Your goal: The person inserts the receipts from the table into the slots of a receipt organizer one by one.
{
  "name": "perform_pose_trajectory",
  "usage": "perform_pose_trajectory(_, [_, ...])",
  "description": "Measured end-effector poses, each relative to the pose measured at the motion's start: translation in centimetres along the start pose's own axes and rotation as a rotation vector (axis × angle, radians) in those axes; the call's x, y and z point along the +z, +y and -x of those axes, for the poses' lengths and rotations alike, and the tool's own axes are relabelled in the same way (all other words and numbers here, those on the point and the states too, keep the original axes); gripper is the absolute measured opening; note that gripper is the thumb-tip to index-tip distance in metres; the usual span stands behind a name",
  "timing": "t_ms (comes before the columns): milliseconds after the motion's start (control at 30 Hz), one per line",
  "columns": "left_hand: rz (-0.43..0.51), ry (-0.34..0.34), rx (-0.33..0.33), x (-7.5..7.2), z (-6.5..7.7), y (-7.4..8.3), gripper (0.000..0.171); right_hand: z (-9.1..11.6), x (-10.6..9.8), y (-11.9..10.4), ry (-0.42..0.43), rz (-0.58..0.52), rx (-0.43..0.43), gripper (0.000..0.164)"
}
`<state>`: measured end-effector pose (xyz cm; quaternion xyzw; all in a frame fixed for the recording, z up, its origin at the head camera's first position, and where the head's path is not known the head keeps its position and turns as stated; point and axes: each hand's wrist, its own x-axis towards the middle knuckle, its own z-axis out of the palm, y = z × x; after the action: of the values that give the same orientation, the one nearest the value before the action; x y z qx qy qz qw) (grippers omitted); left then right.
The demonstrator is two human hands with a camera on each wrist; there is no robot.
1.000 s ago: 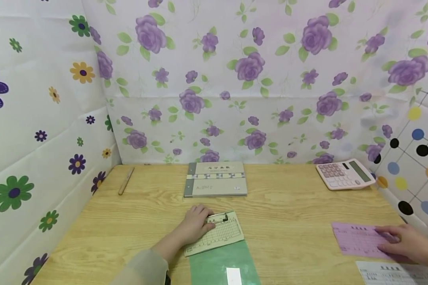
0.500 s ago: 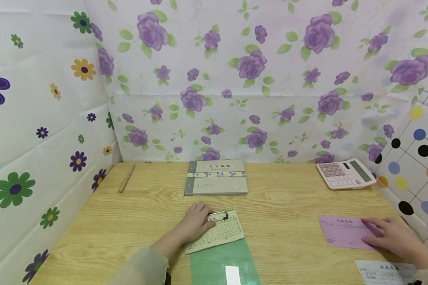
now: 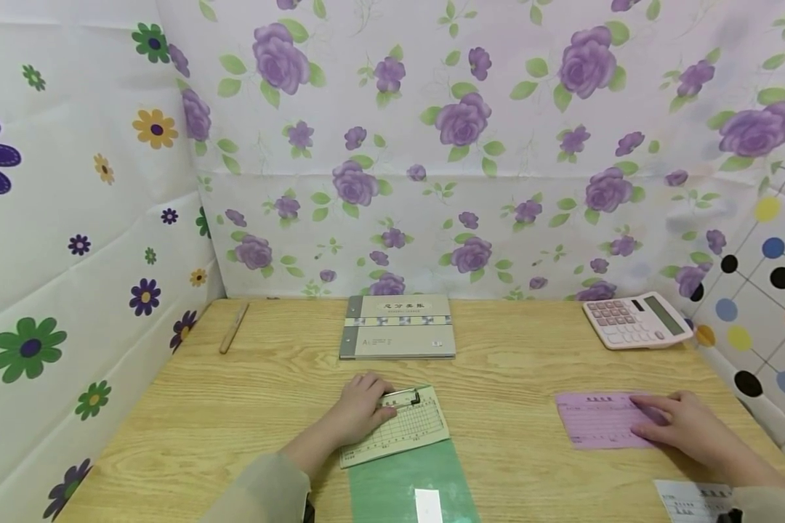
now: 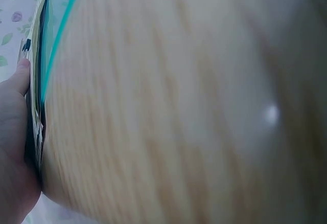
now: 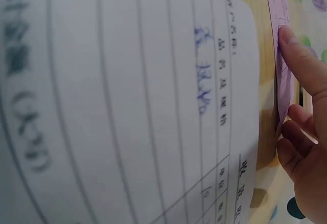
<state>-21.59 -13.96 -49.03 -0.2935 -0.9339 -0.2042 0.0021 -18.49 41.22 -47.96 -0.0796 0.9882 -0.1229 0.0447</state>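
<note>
My left hand lies over the top left of a green clipboard, gripping it at its metal clip. Under the clip is a slanted pad of yellowish printed forms. The left wrist view shows the thumb against the stack of paper edges. Over on the right, my right hand pinches the right side of a pink printed form, low over the table. Below that hand lies a white form, partly hidden by the sleeve; handwriting on the white form shows in the right wrist view.
A grey-beige ledger book lies at the back centre of the wooden table. A pink calculator sits at the back right. A thin wooden-handled tool lies at the back left. Patterned cloth walls enclose the table.
My right hand has carried the pink form leftward and slightly away from me, uncovering more of the gap above the white form. The left hand has stayed on the clipboard.
</note>
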Motion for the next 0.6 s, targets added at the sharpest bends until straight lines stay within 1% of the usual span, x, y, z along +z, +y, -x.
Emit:
perform_pose_trajectory(267, [-0.002,0.008,0.003,0.01,-0.11,-0.14,0.037,-0.72,-0.64,-0.42,-0.066,-0.026,0.041,0.078])
perform_pose_trajectory(467, [-0.001,0.008,-0.002,0.16,-0.12,-0.16,0.038,-0.83,-0.34,-0.29,-0.082,-0.056,0.067,0.077])
perform_pose_trajectory(600, [-0.006,0.005,-0.001,0.29,-0.17,-0.19,0.037,-0.73,-0.35,-0.48,-0.07,-0.059,0.066,0.074])
